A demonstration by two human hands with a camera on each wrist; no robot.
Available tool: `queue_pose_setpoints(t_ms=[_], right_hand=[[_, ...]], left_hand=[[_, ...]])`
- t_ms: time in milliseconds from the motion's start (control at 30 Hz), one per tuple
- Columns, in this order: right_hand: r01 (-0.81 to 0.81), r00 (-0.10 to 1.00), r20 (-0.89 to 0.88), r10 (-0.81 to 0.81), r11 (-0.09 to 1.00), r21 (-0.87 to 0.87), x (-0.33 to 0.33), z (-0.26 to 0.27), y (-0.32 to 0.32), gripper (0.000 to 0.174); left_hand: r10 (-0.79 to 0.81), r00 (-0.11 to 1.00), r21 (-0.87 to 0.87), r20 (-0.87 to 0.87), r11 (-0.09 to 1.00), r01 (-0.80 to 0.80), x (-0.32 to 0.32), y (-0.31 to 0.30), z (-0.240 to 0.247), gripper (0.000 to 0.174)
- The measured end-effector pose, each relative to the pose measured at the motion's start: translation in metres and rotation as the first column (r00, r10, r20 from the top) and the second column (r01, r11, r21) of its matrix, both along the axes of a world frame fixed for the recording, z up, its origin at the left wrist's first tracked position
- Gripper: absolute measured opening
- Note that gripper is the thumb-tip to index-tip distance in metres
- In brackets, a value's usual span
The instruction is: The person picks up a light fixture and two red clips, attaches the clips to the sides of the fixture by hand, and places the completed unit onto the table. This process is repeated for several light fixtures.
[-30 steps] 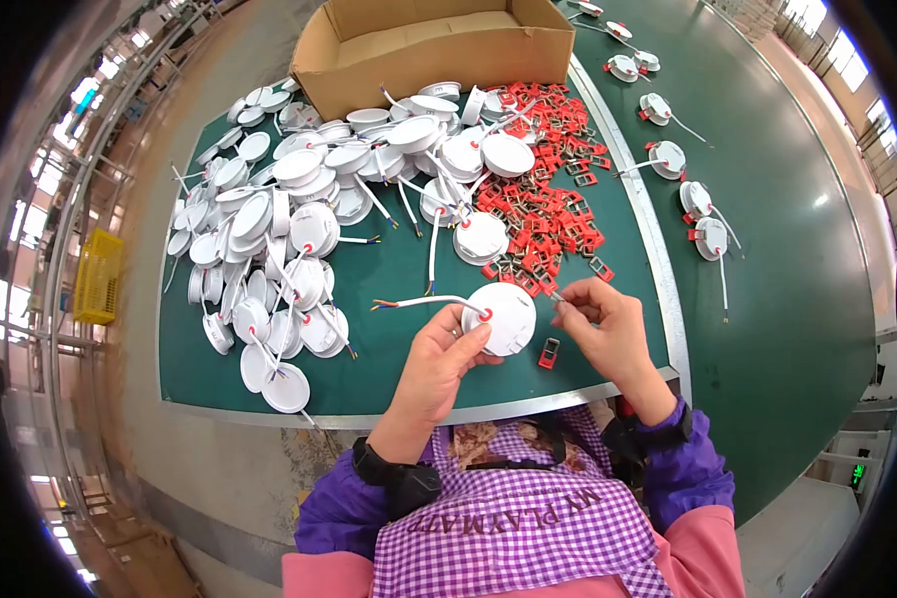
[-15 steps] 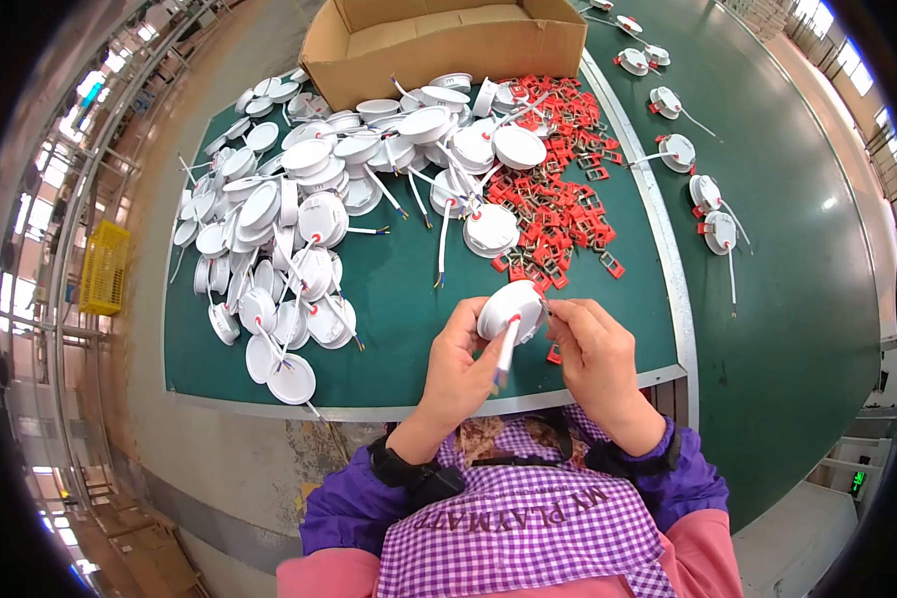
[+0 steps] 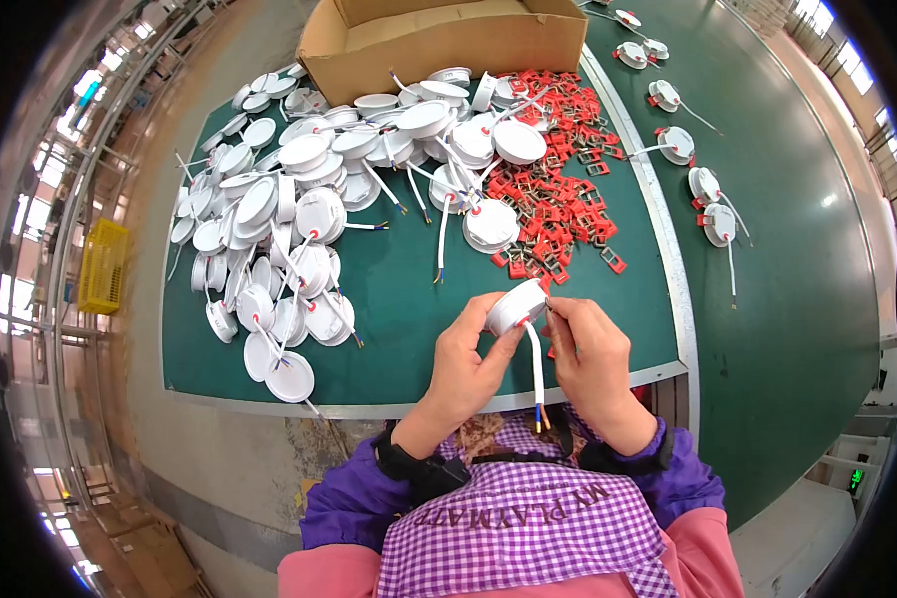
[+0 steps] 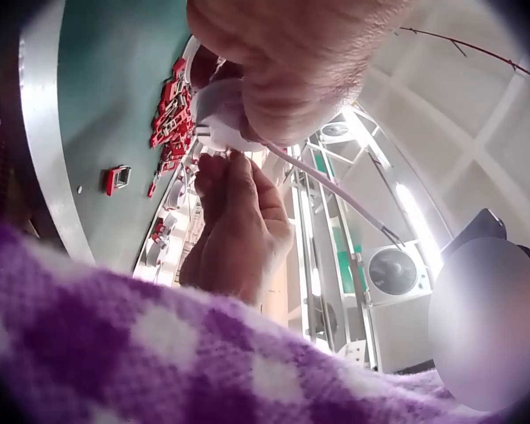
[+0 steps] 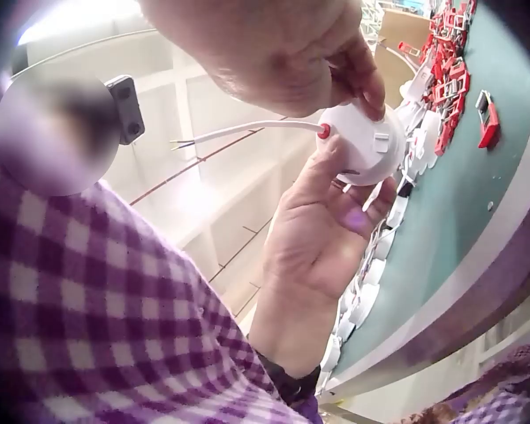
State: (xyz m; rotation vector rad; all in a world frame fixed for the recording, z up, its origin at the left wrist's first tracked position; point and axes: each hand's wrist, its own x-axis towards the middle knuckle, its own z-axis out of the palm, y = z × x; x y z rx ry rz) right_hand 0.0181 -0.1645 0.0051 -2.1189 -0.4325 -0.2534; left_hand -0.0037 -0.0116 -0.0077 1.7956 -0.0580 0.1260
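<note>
A round white light with a white cable is tilted up above the table's front part. The left hand grips it by the rim, thumb on the cable side. At its right edge the right hand pinches something small, mostly hidden by the fingers; a bit of red shows just above. In the right wrist view the light shows its back, with a red cable grommet, between the left hand and the right fingertips. The left wrist view shows the right hand touching the light's edge.
Piled white lights cover the table's left and middle, beside a heap of red clips. One clip lies apart near the front edge. An open cardboard box stands behind. More lights line the green surface at right.
The left hand has tilted the light and turned it so its cable hangs toward the body. The right hand has come from the clip heap to the light's right edge.
</note>
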Motion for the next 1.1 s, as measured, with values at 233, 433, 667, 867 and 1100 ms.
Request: queue_pose_setpoints(t_ms=[233, 433, 667, 867, 1100], right_hand=[[-0.012, 0.996, 0.084, 0.015, 0.999, -0.034, -0.001, -0.005, -0.005, 0.025], [-0.028, 0.994, 0.103, 0.03, 1.0, -0.013, -0.001, -0.012, -0.004, 0.024], [0.033, 0.848, -0.491, 0.197, 0.907, 0.42, 0.015, 0.014, -0.016, 0.036], [0.033, 0.814, -0.526, 0.248, 0.883, 0.468, 0.017, 0.025, -0.016, 0.036], [0.045, 0.686, -0.673, 0.277, 0.907, 0.418, 0.025, 0.012, -0.022, 0.034]], left_hand=[[-0.089, 0.995, -0.019, -0.047, 0.996, 0.088, -0.002, 0.005, 0.004, 0.028], [-0.112, 0.982, -0.267, -0.151, 0.961, 0.069, -0.007, 0.003, -0.009, 0.029], [-0.207, 0.968, -0.504, -0.145, 0.857, 0.108, 0.0, 0.01, 0.006, 0.029], [-0.229, 0.964, -0.577, -0.132, 0.809, 0.113, 0.005, 0.005, 0.007, 0.027], [-0.217, 0.951, -0.604, -0.22, 0.796, 0.042, 0.0, 0.006, -0.002, 0.029]])
